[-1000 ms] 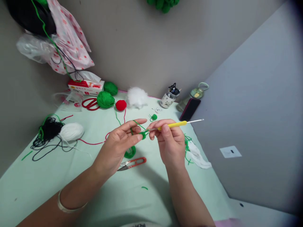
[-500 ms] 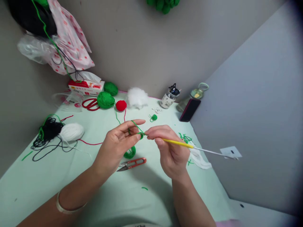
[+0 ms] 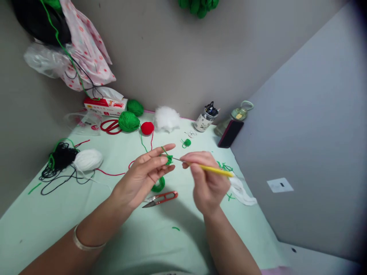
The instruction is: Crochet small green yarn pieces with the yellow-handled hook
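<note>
My left hand (image 3: 143,170) pinches a small piece of green crochet work (image 3: 169,160) between thumb and fingers, with green yarn running up over the raised index finger. My right hand (image 3: 208,179) is closed round the yellow handle of a crochet hook (image 3: 216,170). The thin metal shaft of the hook points left, and its tip meets the green work; whether it sits inside a stitch is too small to tell. Below the left fingers lies a coil of green yarn (image 3: 158,185), partly hidden. Thread snips (image 3: 163,198) with an orange handle lie just under it.
Green yarn balls (image 3: 129,121), a red yarn ball (image 3: 147,128), red-handled scissors (image 3: 110,126) and white stuffing (image 3: 166,118) line the back. White yarn (image 3: 88,159) and tangled black yarn (image 3: 61,160) lie left. At the right stand a pen cup (image 3: 204,121), a phone (image 3: 231,133) and a bottle (image 3: 240,111).
The hook has tilted, so more of its metal tip shows and its white rear end is no longer seen. My left fingers have shifted and spread around the green piece.
</note>
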### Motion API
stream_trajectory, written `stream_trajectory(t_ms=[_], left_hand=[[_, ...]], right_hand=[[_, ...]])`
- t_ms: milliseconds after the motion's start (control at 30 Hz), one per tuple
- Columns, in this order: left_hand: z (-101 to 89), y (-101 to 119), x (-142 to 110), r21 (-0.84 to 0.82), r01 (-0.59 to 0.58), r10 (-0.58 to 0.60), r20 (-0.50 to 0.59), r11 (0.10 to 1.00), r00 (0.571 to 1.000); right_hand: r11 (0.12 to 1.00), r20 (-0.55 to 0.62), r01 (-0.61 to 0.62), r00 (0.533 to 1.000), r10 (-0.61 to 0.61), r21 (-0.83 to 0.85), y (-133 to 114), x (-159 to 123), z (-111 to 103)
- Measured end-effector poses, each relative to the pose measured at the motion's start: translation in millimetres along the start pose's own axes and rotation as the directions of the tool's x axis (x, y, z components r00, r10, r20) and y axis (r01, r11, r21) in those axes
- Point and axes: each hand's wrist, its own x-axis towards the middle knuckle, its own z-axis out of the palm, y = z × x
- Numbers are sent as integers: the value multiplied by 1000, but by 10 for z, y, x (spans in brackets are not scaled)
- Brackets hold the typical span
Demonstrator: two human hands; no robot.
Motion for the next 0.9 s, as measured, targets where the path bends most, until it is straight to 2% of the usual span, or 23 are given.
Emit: stream_trajectory(t_ms=[33,100,167,233,367,467,533,633,700,733,800,900], left_hand=[[-6,4,-1,34,-21,21,-2,999,1000],[-4,2,-13,104,-59,58,7,993,998],[13,-11,-30,142,-89,87,20,986,996],[34,-29,-45,170,-135,134,18,976,991],[47,-52,-53,199,-186,196,-31,962,980],[24,-52,-28,71,-98,99,-13,993,995],[0,-40,-2,-22,-16,17,25,1000,1000],[-28,-13,18,-67,14,-13,21,998,1000],[-29,-5,5,-32,-17,17,-2,999,1000],[-24,-6,-6,1,-33,33,-1,999,999],[-4,-16,-32,72,-64,62,34,995,998],[23,-25,-55,139,-118,109,66,983,992]], right_hand=[[990,-30,-86,995,90,111,-5,29,-5],[938,-17,-196,978,209,285,-6,72,-1],[916,45,-226,973,224,331,3,82,19],[945,87,-186,982,169,269,15,60,44],[998,70,-20,997,16,60,43,-41,76],[979,95,123,989,-109,-161,58,-84,73],[975,107,140,987,-122,-172,48,-63,51],[997,16,-54,998,53,52,14,20,6],[949,-33,-193,978,208,248,-1,69,-10],[913,-20,-242,965,263,328,-2,84,-9],[870,34,-288,953,300,400,3,93,7],[896,68,-271,962,264,353,10,79,42]])
